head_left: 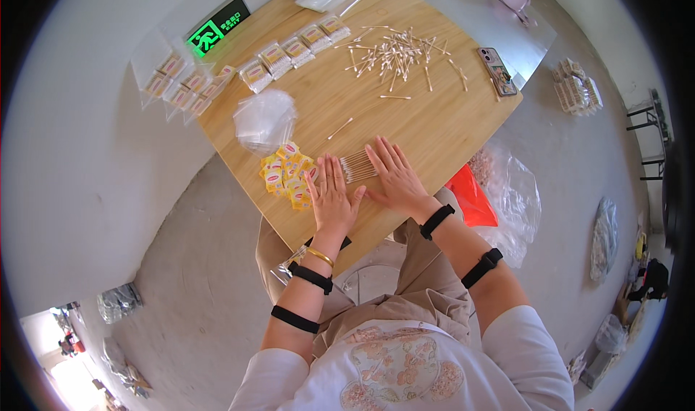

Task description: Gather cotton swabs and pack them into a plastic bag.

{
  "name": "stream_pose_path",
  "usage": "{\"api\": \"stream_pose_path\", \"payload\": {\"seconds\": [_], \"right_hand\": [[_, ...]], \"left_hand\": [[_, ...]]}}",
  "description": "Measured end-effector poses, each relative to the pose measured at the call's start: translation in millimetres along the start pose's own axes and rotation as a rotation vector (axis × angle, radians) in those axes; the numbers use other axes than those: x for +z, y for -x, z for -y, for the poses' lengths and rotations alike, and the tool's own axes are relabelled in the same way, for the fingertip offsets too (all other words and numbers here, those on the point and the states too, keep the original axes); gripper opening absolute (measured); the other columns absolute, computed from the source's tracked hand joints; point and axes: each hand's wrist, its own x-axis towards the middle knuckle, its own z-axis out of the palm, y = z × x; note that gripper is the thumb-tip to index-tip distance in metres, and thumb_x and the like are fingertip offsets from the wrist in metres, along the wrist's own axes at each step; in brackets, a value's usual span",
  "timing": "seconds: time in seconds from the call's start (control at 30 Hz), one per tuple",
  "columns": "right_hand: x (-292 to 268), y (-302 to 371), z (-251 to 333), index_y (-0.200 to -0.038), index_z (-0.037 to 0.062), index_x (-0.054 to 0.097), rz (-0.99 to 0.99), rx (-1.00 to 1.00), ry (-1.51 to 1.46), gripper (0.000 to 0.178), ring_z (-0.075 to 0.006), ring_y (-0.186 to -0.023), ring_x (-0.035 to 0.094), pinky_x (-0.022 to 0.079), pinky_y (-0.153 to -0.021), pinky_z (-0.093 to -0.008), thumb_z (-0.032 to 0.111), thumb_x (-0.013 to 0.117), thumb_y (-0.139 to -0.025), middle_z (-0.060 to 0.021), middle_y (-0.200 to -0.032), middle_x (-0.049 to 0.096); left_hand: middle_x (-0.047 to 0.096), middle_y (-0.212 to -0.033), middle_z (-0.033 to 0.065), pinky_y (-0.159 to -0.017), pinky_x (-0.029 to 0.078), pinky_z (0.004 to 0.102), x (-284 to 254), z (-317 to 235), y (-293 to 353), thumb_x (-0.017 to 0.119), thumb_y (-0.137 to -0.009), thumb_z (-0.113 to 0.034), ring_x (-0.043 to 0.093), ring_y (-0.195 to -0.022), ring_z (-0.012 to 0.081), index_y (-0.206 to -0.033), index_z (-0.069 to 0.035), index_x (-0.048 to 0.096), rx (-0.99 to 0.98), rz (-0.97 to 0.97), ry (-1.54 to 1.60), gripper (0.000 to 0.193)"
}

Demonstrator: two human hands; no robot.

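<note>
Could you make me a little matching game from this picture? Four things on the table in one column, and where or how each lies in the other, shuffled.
1. Yellow cards
2. Phone
3. Row of swabs
4. Loose swabs

A. near the table's right-hand corner
B. scattered over its far half
C. between the left hand and right hand
D. bunched left of the left hand

Pairs: 1-D, 2-A, 3-C, 4-B

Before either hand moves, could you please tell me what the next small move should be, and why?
Perhaps ease the bare left hand and bare right hand slightly together, evening the ends: with fingers extended, they flank a row of thin, white-tipped cotton swabs on the light wooden table.
</note>
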Motion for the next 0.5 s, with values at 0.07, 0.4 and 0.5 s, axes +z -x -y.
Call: {"api": "stream_pose_path", "payload": {"seconds": [0.07,0.4,0.5], "right_hand": [[3.5,-3.1,-2.1,-0.157,0.0056,0.023,0.063,-0.018,0.096,0.092,-0.0347,-0.152,0.017,0.014,-0.124,-0.0474,0.048,0.065,-0.087,-0.0225,-0.162,0.021],[24.2,-6.4,6.5,-0.155,0.0059,0.028,0.019,-0.02,0.211,0.087,-0.039,-0.152,0.015,0.012,-0.123,-0.0555,0.05,0.06,-0.087,-0.0259,-0.162,0.019],[25.3,-5.2,5.5,-0.155,0.0063,0.029,0.0,-0.023,0.182,0.086,-0.0396,-0.152,0.015,0.011,-0.123,-0.0557,0.05,0.06,-0.087,-0.0265,-0.161,0.019]], "left_hand": [[0.014,-0.165,0.02,-0.122,-0.003,0.0546,3.1,-1.7,-1.3,0.033,-0.101,-0.059,0.005,-0.155,0.0318,-0.157,0.004,0.016,-0.003,0.019,-0.039,0.086],[0.016,-0.164,0.0245,-0.122,-0.002,0.0557,9.1,-6.2,-6.0,0.029,-0.1,-0.063,0.005,-0.155,0.0333,-0.154,0.008,0.02,0.021,-0.005,-0.038,0.09],[0.016,-0.163,0.0244,-0.122,-0.002,0.0561,9.9,-6.7,-6.0,0.029,-0.1,-0.063,0.006,-0.155,0.0334,-0.154,0.008,0.02,0.027,-0.014,-0.049,0.09]]}}
